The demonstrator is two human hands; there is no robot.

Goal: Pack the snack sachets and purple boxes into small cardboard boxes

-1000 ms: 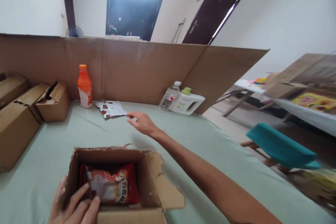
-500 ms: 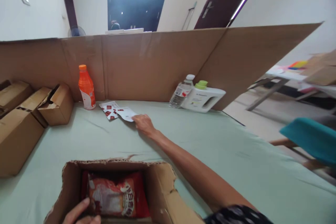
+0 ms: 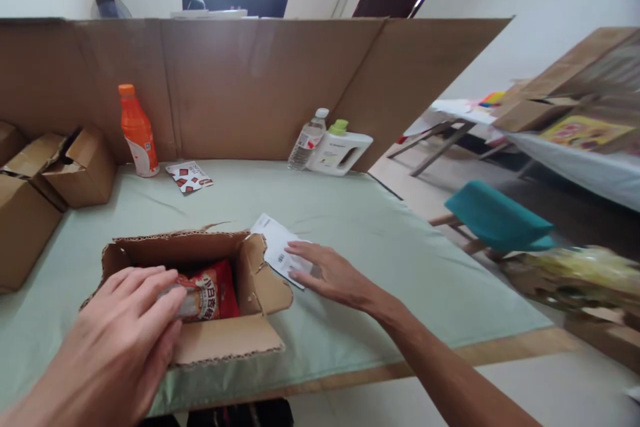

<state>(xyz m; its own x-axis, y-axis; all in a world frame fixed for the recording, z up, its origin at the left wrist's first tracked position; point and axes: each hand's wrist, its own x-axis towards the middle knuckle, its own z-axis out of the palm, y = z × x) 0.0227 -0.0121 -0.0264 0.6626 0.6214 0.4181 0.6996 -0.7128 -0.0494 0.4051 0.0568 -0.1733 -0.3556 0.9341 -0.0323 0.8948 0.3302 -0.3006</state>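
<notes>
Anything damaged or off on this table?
Yes: the open cardboard box under the left hand has ragged, torn flap edges, and its right-side flap is notched and splayed outward. Nothing looks spilled.

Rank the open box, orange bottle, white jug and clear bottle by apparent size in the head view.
1. open box: clearly largest, though nearest the camera.
2. white jug and orange bottle: look alike, not ranked.
3. clear bottle: smallest.
</notes>
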